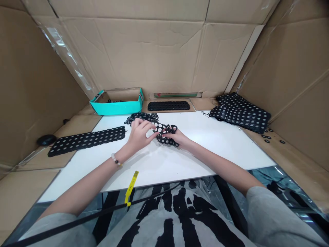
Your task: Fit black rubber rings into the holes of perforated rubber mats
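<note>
A sheet of joined black rubber rings (166, 137) lies bunched on the white table (159, 168), and both hands are on it. My left hand (138, 133) grips its near left part, with the fingers curled over the rings. My right hand (174, 135) holds its right end, with the fingertips among the holes. Behind my left hand, a loose heap of black rings (141, 118) touches the sheet. A long perforated black strip (87, 140) lies flat to the left of my left hand.
A stack of perforated black sheets (240, 113) sits at the table's back right, with loose rings (267, 137) on the cardboard beyond it. A teal box (117, 108) and a black strip (169, 106) stand behind the table. Cardboard walls surround the bench.
</note>
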A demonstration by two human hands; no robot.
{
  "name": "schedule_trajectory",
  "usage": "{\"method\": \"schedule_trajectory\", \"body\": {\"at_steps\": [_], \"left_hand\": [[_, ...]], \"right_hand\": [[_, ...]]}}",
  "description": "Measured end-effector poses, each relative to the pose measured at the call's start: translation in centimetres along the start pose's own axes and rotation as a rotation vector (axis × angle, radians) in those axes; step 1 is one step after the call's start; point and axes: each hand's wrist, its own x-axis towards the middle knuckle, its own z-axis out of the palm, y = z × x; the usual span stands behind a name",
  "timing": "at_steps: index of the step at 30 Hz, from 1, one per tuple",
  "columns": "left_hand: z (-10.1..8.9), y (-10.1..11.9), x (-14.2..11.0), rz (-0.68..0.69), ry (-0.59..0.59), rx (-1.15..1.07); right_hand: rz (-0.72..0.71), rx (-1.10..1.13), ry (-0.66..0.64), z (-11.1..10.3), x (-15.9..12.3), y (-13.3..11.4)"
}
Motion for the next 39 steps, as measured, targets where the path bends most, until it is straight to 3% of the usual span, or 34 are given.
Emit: {"method": "schedule_trajectory", "body": {"at_steps": [3,8,10,14,17,19,25,29,32,37,39], "left_hand": [[0.9,0.4,-0.2,-0.105,-0.177,-0.129],[3.1,-1.4,0.2,-0.39,-0.336,-0.514],[3.2,-3.1,0.6,-0.474,-0.259,-0.568],[2.0,-7.7,1.3,-0.605,0.076,-0.474],[1.1,-9.8,1.1,-0.614,0.064,-0.204],[1.1,-9.7,0.9,-0.562,0.008,-0.028],[2.5,-5.3,0.2,-0.079,-0.365,-0.099],[3.9,-4.0,0.1,-0.035,-0.44,-0.064],[3.7,-5.3,0.3,-0.128,-0.394,0.014],[1.5,-8.8,0.8,-0.375,-0.09,0.15],[0.9,-9.0,1.0,-0.383,-0.052,0.095]], "right_hand": [[-0.041,0.016,-0.028,-0.1,-0.1,0.1],[-0.061,-0.252,0.013,-0.5,0.5,0.8],[-0.009,-0.292,0.08,-0.5,0.8,1.1],[0.045,-0.205,0.108,-0.6,0.8,1.0],[0.048,-0.066,0.112,-0.6,0.5,0.4],[0.051,0.02,0.135,-0.7,0.4,-0.1],[0.066,0.15,0.218,-0.7,0.3,-0.8],[0.05,0.169,0.217,-0.7,0.3,-1.0],[0.065,0.158,0.197,-0.6,0.0,-1.1],[0.092,0.123,0.133,-0.3,-0.2,-0.8],[0.082,0.087,0.099,-0.2,-0.2,-0.5]]}}
